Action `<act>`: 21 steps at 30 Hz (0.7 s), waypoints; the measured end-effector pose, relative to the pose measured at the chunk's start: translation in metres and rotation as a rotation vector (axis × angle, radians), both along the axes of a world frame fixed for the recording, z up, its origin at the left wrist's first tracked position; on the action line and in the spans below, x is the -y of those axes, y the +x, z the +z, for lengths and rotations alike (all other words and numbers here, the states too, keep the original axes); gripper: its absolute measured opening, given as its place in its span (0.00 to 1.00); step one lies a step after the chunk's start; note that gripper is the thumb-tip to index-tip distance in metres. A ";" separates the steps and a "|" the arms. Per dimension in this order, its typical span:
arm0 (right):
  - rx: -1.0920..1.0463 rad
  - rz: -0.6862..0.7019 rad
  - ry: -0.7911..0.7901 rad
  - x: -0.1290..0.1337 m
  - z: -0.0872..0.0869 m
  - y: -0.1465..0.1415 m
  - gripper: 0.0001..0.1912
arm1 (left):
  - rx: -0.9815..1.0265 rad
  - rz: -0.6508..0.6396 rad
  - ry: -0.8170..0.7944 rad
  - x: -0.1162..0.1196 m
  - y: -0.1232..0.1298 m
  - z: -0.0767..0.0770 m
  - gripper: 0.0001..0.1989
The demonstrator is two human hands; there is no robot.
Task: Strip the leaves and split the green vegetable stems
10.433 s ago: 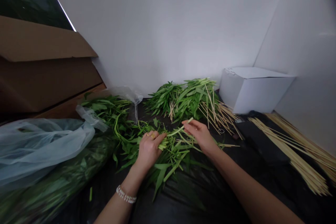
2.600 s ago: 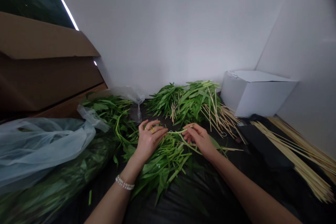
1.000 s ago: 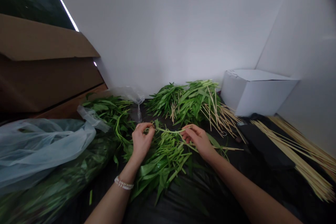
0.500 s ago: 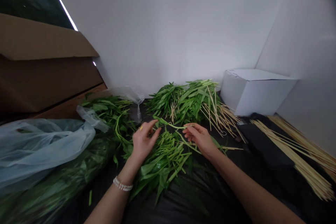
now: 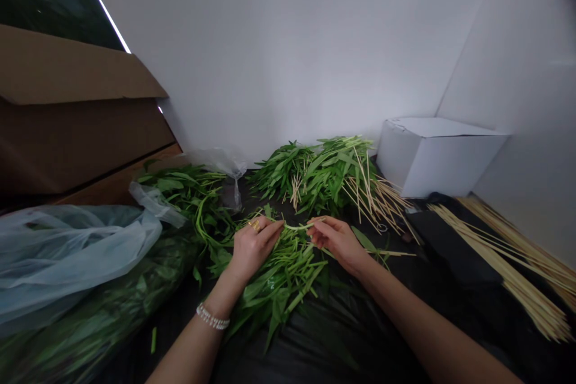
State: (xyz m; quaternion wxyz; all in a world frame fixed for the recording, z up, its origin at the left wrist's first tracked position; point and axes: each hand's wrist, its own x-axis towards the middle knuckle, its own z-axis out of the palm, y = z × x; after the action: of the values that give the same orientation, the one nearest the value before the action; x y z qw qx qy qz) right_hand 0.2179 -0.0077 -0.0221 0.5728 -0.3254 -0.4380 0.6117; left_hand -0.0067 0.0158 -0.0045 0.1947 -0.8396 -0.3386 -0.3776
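A thin green stem [image 5: 297, 227] stretches between my two hands above a pile of cut leafy greens [image 5: 288, 270]. My left hand [image 5: 254, 245], with a ring and a beaded bracelet, pinches its left end. The fingertips of my right hand [image 5: 335, 240] are closed on its right end. Beyond the hands lie leafy bunches [image 5: 326, 177] with thin wooden sticks [image 5: 378, 201] poking out toward the right. Part of a leaf and a stick show just right of my right hand.
On the left are more greens [image 5: 180, 186], a translucent plastic bag [image 5: 76, 252] over leaves, and a cardboard box [image 5: 81, 78]. To the right stand a white box [image 5: 443, 153], a black case [image 5: 454, 246] and bundles of long sticks [image 5: 508, 276]. A white wall rises behind.
My left hand's fingers have closed on the stem and moved slightly right and down. My right hand has shifted slightly left, still pinching the stem.
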 end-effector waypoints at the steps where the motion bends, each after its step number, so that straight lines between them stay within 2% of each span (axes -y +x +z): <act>1: -0.021 0.005 -0.011 0.000 0.001 0.000 0.12 | -0.009 -0.003 -0.001 0.000 0.000 0.000 0.10; 5: -0.056 0.024 -0.038 0.002 0.003 0.000 0.13 | 0.005 -0.019 -0.033 0.001 0.003 0.002 0.08; 8: -0.044 0.040 -0.038 0.003 0.002 -0.002 0.13 | 0.150 -0.036 -0.154 0.004 0.009 0.003 0.06; 14: -0.063 -0.001 -0.046 0.001 0.003 -0.002 0.14 | 0.601 -0.043 -0.480 0.001 0.013 0.005 0.05; 17: -0.114 -0.131 -0.081 -0.006 0.007 0.008 0.14 | 0.937 -0.003 -0.520 -0.011 -0.002 0.008 0.04; 21: -0.122 -0.277 -0.070 -0.013 0.012 0.024 0.12 | 1.344 0.016 -0.571 -0.030 -0.030 0.013 0.08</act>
State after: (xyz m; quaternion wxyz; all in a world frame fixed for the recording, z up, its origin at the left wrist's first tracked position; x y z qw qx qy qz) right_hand 0.2415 0.0051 -0.0096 0.6656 -0.3646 -0.3316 0.5604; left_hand -0.0363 0.0461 0.0083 -0.2789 -0.4420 -0.4765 -0.7069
